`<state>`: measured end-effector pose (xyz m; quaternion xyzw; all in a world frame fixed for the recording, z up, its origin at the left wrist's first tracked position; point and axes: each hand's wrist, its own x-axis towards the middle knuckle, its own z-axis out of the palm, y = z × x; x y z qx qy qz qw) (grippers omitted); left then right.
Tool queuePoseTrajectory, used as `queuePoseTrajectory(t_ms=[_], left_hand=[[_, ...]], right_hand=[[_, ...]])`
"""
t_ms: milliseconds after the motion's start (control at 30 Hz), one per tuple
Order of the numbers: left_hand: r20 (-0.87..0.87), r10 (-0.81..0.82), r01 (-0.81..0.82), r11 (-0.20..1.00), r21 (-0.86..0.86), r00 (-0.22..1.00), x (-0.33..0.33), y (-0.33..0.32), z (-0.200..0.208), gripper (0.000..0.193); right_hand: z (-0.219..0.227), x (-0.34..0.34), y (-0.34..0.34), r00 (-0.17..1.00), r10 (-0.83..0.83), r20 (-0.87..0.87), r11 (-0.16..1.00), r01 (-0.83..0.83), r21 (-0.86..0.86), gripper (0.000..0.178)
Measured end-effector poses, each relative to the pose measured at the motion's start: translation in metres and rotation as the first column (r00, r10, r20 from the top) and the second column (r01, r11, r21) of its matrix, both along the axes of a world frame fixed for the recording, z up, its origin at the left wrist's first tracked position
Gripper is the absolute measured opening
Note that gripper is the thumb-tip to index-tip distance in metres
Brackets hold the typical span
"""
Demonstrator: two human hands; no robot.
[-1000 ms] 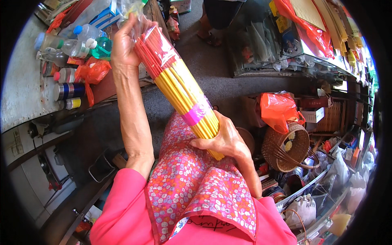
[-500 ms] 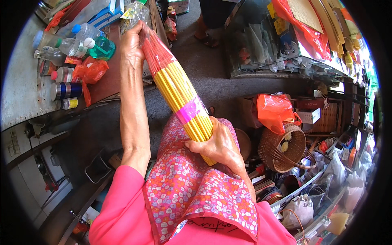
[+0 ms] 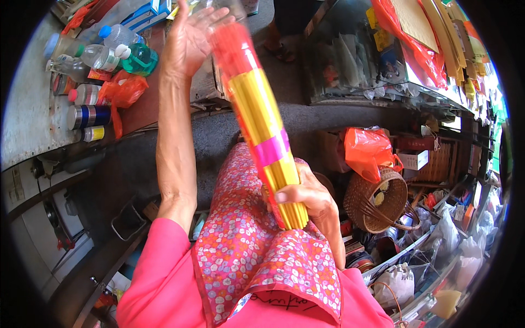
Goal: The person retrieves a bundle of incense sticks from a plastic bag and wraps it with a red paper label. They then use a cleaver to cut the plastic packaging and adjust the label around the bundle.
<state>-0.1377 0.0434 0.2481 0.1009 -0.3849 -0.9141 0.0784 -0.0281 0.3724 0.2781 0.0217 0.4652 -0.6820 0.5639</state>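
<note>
A long bundle of incense sticks (image 3: 254, 104), yellow with red ends and wrapped in clear film with a pink band, slants across the middle above my lap. My right hand (image 3: 313, 198) grips its lower yellow end, thumb across the front. Beside the red upper end, my left hand (image 3: 188, 46) is open with fingers spread and palm showing. The clear wrapper's loose top is blurred near those fingertips; whether they touch it I cannot tell. Below lies the flowered apron (image 3: 262, 246) over my lap.
Several bottles, one a green bottle (image 3: 139, 59), and a red plastic bag (image 3: 123, 92) stand on the left table (image 3: 33, 120). A glass case (image 3: 350, 65) is at the far right. Nearer are a wicker basket (image 3: 369, 205) and crowded shelves. A person's foot (image 3: 280, 53) shows behind.
My left hand has let go of the bundle's top and opened. The bundle has swung more upright and slightly right, turning in my right hand, which still holds it.
</note>
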Motion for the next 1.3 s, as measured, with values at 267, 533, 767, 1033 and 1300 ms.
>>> queuePoseTrajectory(t_ms=[267, 533, 767, 1033, 1300], left_hand=[[-0.133, -0.296, 0.317, 0.930, 0.185, 0.946, 0.051, 0.129, -0.025, 0.080], [0.105, 0.049, -0.031, 0.986, -0.162, 0.993, 0.050, 0.137, 0.012, 0.047], [0.189, 0.175, -0.115, 0.950, -0.289, 0.966, 0.043, 0.134, 0.002, 0.038], [0.363, 0.034, 0.039, 0.981, -0.191, 0.931, 0.041, 0.129, -0.027, 0.040], [0.503, -0.009, 0.067, 0.993, -0.098, 0.864, 0.039, 0.125, -0.058, 0.041]], right_hand=[[-0.020, 0.011, -0.016, 0.775, -0.011, 0.632, 0.749, 0.425, -0.508, 0.075], [-0.035, -0.001, 0.000, 0.927, -0.216, 0.306, 0.915, 0.302, -0.268, 0.088], [-0.003, -0.011, -0.002, 0.957, -0.062, -0.284, 0.973, 0.121, 0.198, 0.077], [-0.003, -0.028, -0.010, 0.925, -0.041, -0.377, 0.949, 0.154, 0.275, 0.076], [-0.004, -0.042, -0.015, 0.942, 0.007, -0.336, 0.897, 0.142, 0.418, 0.063]])
